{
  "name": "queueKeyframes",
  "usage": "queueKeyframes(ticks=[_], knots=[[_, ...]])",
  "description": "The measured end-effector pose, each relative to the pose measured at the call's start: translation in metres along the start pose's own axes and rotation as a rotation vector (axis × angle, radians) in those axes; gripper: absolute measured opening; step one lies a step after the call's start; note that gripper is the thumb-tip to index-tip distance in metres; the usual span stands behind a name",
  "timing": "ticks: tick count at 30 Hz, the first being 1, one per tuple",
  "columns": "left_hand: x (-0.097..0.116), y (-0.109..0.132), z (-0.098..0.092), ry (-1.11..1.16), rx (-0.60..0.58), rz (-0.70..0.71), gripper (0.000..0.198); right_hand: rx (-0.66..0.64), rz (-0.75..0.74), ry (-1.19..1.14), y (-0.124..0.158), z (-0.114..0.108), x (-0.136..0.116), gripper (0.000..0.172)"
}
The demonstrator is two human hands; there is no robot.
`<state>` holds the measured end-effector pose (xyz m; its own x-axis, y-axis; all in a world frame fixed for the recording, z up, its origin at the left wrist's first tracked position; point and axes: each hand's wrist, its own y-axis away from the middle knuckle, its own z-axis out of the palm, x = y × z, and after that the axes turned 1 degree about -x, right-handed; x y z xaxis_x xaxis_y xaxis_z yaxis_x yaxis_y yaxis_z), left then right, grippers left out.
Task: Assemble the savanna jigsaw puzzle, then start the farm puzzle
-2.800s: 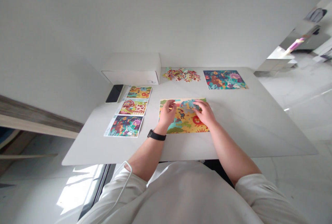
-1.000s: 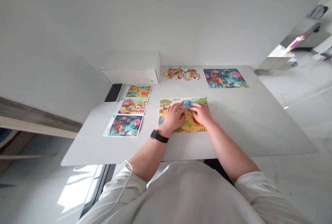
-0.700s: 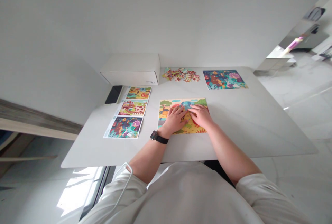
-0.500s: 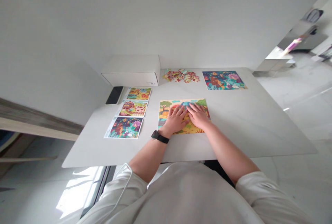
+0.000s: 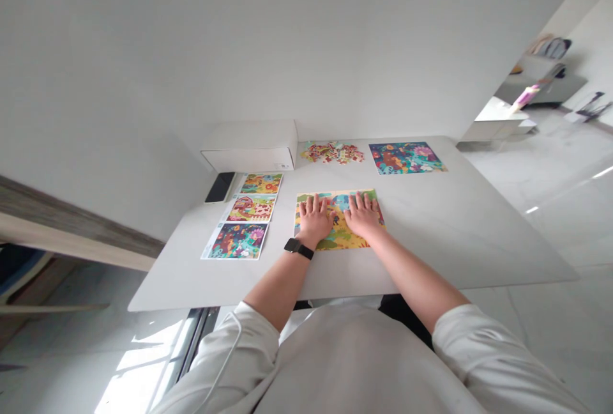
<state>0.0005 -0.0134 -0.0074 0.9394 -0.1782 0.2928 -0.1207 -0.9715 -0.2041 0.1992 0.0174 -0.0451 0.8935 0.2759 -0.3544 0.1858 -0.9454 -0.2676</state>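
Note:
A colourful animal jigsaw puzzle (image 5: pixel 342 239) lies flat on the white table in front of me. My left hand (image 5: pixel 315 217) rests palm down on its left half, fingers spread. On the right half lies my right hand (image 5: pixel 363 214), also flat with the fingers apart. Between the hands a strip of yellow ground and a blue elephant show; the hands cover other parts of the picture. A black smartwatch (image 5: pixel 299 248) is on my left wrist.
Loose puzzle pieces (image 5: pixel 332 153) are heaped at the back, beside a white box (image 5: pixel 246 159). A dark, colourful puzzle (image 5: pixel 407 158) lies at the back right. Left of me are a phone (image 5: pixel 220 187) and three picture sheets, including a farm sheet (image 5: pixel 251 208).
My hands have moved apart on the puzzle, the left one leftward, and their fingers now point more straight ahead. The camera view has shifted slightly.

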Motion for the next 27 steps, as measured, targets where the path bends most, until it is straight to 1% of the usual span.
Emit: queueKeyframes(ticks=[4,6,9,11,15,17,19,21,23,27], knots=[[0.006,-0.003,0.002,-0.018,-0.058,0.122,0.058,-0.092,-0.09,0.058,0.0,-0.003,-0.008,0.059],[0.002,-0.005,0.001,-0.031,-0.072,0.177,0.057,-0.115,-0.119,0.075,0.002,-0.007,-0.008,0.06],[-0.012,-0.01,-0.002,-0.041,-0.081,0.224,0.058,-0.117,-0.138,0.079,0.004,-0.016,-0.003,0.061],[-0.025,-0.014,-0.004,-0.065,-0.091,0.193,0.06,-0.159,-0.099,0.115,0.005,-0.023,0.003,0.066],[-0.044,-0.019,-0.009,-0.138,-0.093,0.042,0.064,-0.278,-0.005,0.222,0.006,-0.038,0.017,0.082],[-0.049,-0.019,-0.01,-0.161,-0.09,0.011,0.067,-0.292,0.012,0.247,0.008,-0.042,0.022,0.084],[-0.05,-0.017,-0.011,-0.173,-0.089,0.023,0.069,-0.284,0.02,0.255,0.01,-0.042,0.025,0.084],[-0.049,-0.012,-0.011,-0.169,-0.101,0.087,0.07,-0.275,0.021,0.25,0.01,-0.041,0.026,0.084],[-0.045,-0.002,-0.012,-0.149,-0.125,0.199,0.068,-0.271,0.017,0.24,0.01,-0.038,0.026,0.085],[-0.033,0.037,-0.013,-0.083,-0.178,0.433,0.071,-0.258,0.012,0.232,0.01,-0.036,0.026,0.083]])
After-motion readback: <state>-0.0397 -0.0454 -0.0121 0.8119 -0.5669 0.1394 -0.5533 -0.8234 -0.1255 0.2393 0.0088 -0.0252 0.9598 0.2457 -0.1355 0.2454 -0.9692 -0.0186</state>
